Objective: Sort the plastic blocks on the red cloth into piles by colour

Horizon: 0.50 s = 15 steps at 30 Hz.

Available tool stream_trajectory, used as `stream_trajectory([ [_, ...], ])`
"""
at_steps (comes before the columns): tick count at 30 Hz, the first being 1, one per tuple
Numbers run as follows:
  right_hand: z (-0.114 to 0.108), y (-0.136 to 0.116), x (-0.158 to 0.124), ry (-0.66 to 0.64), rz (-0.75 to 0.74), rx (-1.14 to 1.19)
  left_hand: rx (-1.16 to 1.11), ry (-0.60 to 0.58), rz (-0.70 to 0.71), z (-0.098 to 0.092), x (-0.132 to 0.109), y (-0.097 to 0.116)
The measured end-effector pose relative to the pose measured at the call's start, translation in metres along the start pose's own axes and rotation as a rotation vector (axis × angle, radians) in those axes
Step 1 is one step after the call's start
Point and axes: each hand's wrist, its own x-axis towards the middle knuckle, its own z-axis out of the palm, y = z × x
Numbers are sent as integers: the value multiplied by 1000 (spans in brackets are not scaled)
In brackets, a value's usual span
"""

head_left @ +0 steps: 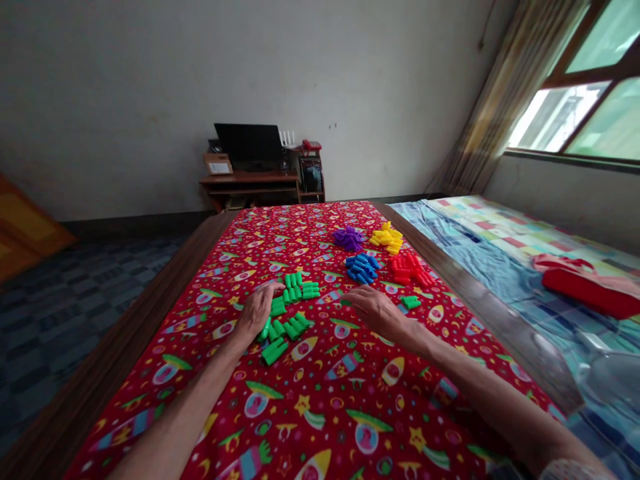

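Observation:
My left hand (257, 309) rests at the left edge of a loose group of green tube-like plastic pieces (294, 327), its fingers stretched out and loosely apart beside them. To the right, my right hand (376, 308) is low over the cloth with its fingers bent and pointing left. A bit of green shows at its fingertips, seemingly one more green piece, mostly hidden by the fingers. Beyond my right hand lie a blue pile (363, 268) and a red pile (411, 270) of similar pieces. A small green cluster (411, 302) sits apart, right of that hand.
Purple pieces (348, 237) and yellow pieces (387, 238) lie farther back on the red patterned tablecloth (345, 413). A bed (480, 230) with a red-and-pink item (585, 287) adjoins the table's right side. A desk (260, 177) with a monitor (250, 145) stands by the far wall.

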Motion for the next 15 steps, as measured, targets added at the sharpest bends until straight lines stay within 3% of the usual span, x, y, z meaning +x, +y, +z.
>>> stream_trajectory([
  [3,-17,16,-35,62,163,15,2,-17,5,-1,1,0],
  [8,-36,39,-62,28,344,-308,9,-9,-11,-2,2,1],
  [12,-37,29,-39,49,287,-366,42,-17,9,-2,2,0],
  [15,-18,4,0,-94,136,-315,58,-8,22,-1,2,-1],
])
